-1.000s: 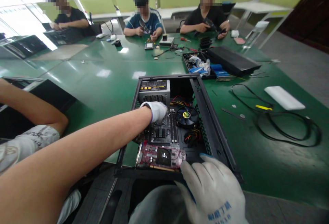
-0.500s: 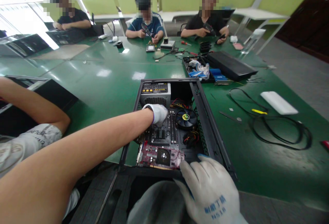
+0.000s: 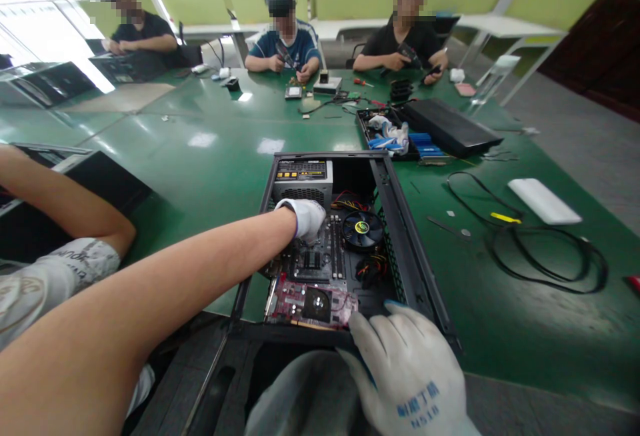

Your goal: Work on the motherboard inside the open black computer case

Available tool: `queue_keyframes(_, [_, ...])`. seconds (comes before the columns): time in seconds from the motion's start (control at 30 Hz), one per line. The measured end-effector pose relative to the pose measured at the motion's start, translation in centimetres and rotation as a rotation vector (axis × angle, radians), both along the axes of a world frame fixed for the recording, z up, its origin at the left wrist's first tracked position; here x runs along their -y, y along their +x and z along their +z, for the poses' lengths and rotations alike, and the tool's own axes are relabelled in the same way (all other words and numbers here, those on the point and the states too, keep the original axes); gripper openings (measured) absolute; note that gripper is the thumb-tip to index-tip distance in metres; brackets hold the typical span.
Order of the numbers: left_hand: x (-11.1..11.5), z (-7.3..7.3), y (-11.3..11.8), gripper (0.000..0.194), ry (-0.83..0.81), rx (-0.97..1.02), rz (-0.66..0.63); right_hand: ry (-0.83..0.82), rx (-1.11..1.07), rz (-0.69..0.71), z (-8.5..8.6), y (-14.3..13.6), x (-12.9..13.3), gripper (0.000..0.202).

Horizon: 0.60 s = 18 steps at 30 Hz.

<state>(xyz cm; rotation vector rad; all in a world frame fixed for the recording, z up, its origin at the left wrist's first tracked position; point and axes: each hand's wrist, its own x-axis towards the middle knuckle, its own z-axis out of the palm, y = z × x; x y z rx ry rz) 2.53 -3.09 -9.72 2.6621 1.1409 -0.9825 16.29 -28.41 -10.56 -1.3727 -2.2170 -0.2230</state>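
Note:
An open black computer case point(image 3: 417, 256) lies on its side at the table's front edge. My left hand point(image 3: 306, 220), in a white glove, reaches in over the motherboard point(image 3: 313, 263), just below the power supply point(image 3: 303, 186); its fingers are hidden. My right hand point(image 3: 407, 363), gloved in white and blue, rests over the near rim of the case, fingers bent around it beside the corner of a red graphics card point(image 3: 317, 304). A round black fan point(image 3: 363, 230) sits right of the motherboard. Loose coloured wires point(image 3: 371, 268) lie below the fan.
On the green table point(image 3: 525, 329), a black cable point(image 3: 545, 276) and a white block point(image 3: 544, 201) lie right. Behind the case stands a tray with gloves point(image 3: 390, 136). Another person's arm point(image 3: 65, 189) is at left by another case point(image 3: 107, 179). Three people sit across the table.

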Motion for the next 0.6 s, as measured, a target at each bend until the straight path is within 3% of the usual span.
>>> queue_keyframes(0.6, [0.23,0.34,0.39,0.053,0.007,-0.004,0.007,0.011,-0.008,0.014,-0.11,0.11,-0.09,0.026])
